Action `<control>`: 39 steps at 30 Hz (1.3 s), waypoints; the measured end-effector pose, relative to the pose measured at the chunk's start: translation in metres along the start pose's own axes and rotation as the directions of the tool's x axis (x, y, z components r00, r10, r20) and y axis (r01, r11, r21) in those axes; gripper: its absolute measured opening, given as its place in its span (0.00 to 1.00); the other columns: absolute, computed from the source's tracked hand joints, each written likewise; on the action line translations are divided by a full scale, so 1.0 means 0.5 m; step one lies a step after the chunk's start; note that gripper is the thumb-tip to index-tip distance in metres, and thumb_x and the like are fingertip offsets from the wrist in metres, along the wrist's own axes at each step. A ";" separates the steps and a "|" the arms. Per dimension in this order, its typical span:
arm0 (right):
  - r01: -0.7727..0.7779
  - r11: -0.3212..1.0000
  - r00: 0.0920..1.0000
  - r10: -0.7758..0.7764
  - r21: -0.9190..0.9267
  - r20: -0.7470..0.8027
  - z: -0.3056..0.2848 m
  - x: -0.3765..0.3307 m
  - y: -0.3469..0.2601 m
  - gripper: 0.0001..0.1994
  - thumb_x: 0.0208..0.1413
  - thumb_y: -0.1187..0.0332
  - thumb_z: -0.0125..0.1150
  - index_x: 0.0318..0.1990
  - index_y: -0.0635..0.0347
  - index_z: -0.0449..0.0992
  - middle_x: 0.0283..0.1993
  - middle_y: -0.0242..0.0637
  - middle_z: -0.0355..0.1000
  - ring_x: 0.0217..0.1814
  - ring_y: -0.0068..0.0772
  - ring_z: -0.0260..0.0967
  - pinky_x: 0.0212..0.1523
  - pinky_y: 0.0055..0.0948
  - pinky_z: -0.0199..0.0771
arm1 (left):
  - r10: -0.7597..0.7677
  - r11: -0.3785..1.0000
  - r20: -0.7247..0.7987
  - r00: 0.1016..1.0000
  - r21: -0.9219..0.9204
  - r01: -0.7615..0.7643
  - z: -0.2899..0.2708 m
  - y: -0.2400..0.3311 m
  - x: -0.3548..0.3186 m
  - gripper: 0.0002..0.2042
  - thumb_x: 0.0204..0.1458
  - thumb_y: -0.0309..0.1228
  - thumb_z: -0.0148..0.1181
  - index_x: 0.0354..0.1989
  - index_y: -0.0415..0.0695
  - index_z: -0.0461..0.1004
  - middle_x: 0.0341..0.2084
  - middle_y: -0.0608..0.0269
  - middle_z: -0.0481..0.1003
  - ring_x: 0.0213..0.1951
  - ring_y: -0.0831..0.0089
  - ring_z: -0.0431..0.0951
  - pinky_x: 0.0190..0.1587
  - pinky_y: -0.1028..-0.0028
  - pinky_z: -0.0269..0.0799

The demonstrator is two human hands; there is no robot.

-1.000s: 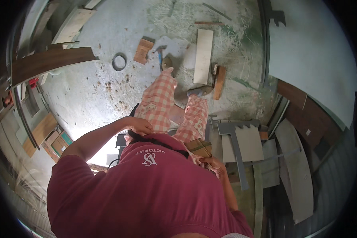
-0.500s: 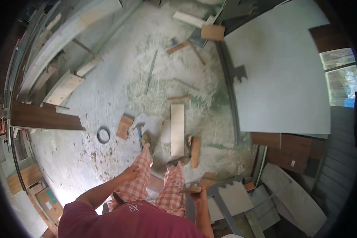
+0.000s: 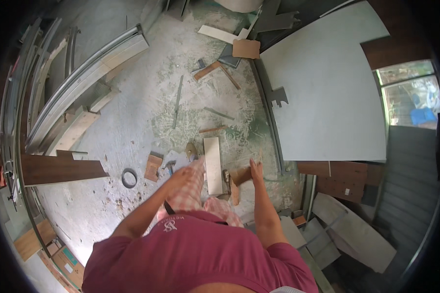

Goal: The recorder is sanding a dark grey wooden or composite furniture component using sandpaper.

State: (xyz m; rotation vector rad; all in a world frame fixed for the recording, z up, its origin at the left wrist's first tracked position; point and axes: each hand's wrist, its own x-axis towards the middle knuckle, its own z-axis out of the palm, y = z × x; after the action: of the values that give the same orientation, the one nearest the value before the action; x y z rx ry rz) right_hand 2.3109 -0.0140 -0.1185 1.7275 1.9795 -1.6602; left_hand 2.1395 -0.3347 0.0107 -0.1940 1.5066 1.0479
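Observation:
My right hand (image 3: 256,170) reaches forward on the right, its fingers gripping the edge of a brown wooden block (image 3: 241,176). Just left of the block, a pale board (image 3: 212,163) lies lengthwise on the floor. Between them is a small dark tool (image 3: 226,177) whose kind I cannot make out. My left hand (image 3: 182,175) is over my left leg in checked trousers; its fingers are too indistinct to read. Close to it on the floor lies a hammer (image 3: 170,166), partly hidden by my arm, with a reddish-brown block (image 3: 153,167) to its left.
A black ring (image 3: 129,178) lies at the left. Thin strips, such as a grey one (image 3: 178,100), are scattered ahead. A large pale panel (image 3: 327,97) leans at the right. Long boards and metal profiles (image 3: 90,78) are stacked at the left. Offcut sheets (image 3: 352,229) stand at the lower right.
My right hand has moved forward from beside my right thigh, carrying the wooden block. My body leans further forward, and my left hand has moved forward along my leg.

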 end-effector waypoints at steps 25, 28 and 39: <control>-0.044 0.993 0.445 -0.081 0.112 0.892 0.194 0.235 -0.825 0.42 0.50 0.33 0.35 0.65 0.53 0.44 0.66 0.48 0.43 0.69 0.50 0.37 0.63 0.50 0.40 | 0.347 0.797 0.195 0.917 -0.576 -0.179 -0.077 0.658 0.262 0.22 0.49 0.35 0.53 0.52 0.41 0.58 0.40 0.53 0.70 0.39 0.61 0.75 0.39 0.65 0.74; -0.027 0.996 0.548 -0.054 0.083 0.835 0.126 0.424 -0.883 0.42 0.49 0.33 0.39 0.63 0.56 0.49 0.64 0.49 0.49 0.66 0.49 0.44 0.62 0.50 0.44 | 0.268 0.680 0.018 0.963 -0.712 -0.176 -0.058 0.723 0.390 0.18 0.47 0.35 0.54 0.47 0.44 0.65 0.34 0.58 0.71 0.30 0.62 0.76 0.34 0.66 0.74; 0.442 0.697 0.891 -0.411 -0.565 0.190 -0.320 1.058 -0.725 0.23 0.52 0.44 0.50 0.21 0.55 0.68 0.17 0.25 0.61 0.17 0.22 0.53 0.16 0.26 0.56 | -0.036 0.392 -0.492 0.870 -0.808 -0.440 -0.116 0.685 0.578 0.11 0.45 0.34 0.56 0.36 0.48 0.65 0.26 0.64 0.66 0.27 0.66 0.70 0.33 0.61 0.73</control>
State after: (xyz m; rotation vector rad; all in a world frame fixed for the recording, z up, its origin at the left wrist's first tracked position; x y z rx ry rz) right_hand 1.9373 0.5309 -0.1355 1.0335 2.6357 -0.9266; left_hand 1.7995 -0.0511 -0.0792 -1.1227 1.1627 2.1108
